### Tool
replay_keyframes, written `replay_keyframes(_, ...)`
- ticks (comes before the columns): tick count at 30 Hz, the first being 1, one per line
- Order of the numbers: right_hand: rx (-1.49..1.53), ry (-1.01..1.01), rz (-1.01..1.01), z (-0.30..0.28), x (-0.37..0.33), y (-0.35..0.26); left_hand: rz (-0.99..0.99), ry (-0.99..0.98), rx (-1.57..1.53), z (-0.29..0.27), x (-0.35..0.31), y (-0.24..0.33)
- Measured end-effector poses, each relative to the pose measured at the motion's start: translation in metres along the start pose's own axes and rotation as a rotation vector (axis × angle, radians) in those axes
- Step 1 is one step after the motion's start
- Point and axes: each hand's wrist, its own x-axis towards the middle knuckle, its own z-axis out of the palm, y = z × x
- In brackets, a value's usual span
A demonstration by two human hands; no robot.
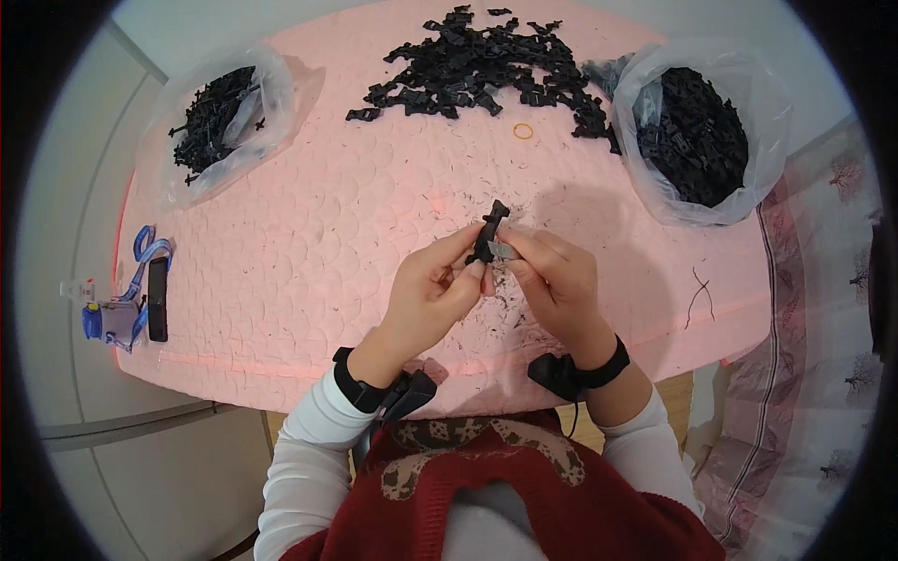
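Over the near middle of the table, a black plastic buckle piece (pixel 490 229) is pinched between the fingers of my left hand (pixel 423 292), its far end pointing up and away. My right hand (pixel 564 279) is closed on a small flat grey blade (pixel 502 250), which lies against the right side of the buckle piece. Fingertips of both hands nearly meet there and hide part of the piece. Thin dark shavings (pixel 505 304) are scattered on the pink quilted cloth (pixel 309 243) below and around my hands.
Many black buckle pieces (pixel 477 65) lie heaped at the far side. Clear plastic bags of black parts stand far left (pixel 267 117) and far right (pixel 767 122). A yellow ring (pixel 523 132), black strands (pixel 700 299), a black phone-like object (pixel 158 299) and a blue lanyard (pixel 138 276) lie around.
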Motion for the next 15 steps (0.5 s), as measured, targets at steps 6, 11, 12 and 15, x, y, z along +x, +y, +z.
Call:
replay_keyframes(6, 0.033, 0.008, 0.027, 0.0003, 0.0027, -0.003, -0.018, -0.001, -0.047, 0.001, 0.0001, 0.0017)
replay_keyframes(11, 0.062, -0.018, 0.057, -0.0025, 0.001, -0.0028, -0.03, 0.006, -0.04, 0.0026, -0.0001, 0.0036)
replay_keyframes(12, 0.056, -0.032, 0.068, -0.003, 0.0008, -0.0029, -0.031, 0.008, -0.039, 0.0028, -0.0001, 0.0036)
replay_keyframes(15, 0.067, -0.009, 0.046, -0.0021, 0.0006, -0.0006, -0.035, 0.015, -0.044, 0.0019, -0.0001, 0.0024)
